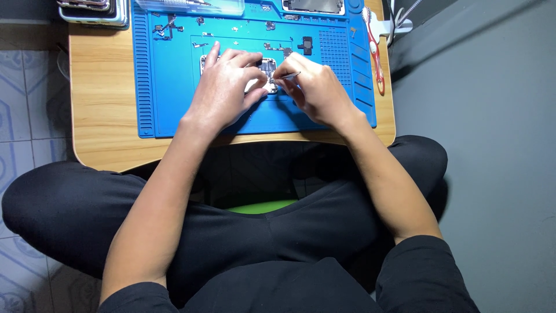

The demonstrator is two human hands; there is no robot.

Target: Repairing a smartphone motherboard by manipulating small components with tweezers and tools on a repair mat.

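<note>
Steadying opened phone (268,68), left hand (223,93), right hand (313,87) gripping tweezers (288,76)

- The repair mat (174,87) is showing bright blue, ribbed with fine ridges along its edges.
- The table (101,104) is showing pale wood grain in honey yellow.
- The floor tiles (23,98) are showing grey-lilac with faint geometric outlines.
- The trousers (231,243) are looking plain black.
- The cushion (260,206) is peeking out bright green.
- The red-and-white tool (375,52) is lying striped beside the mat.
- The wall (492,145) is looking flat grey.
</note>
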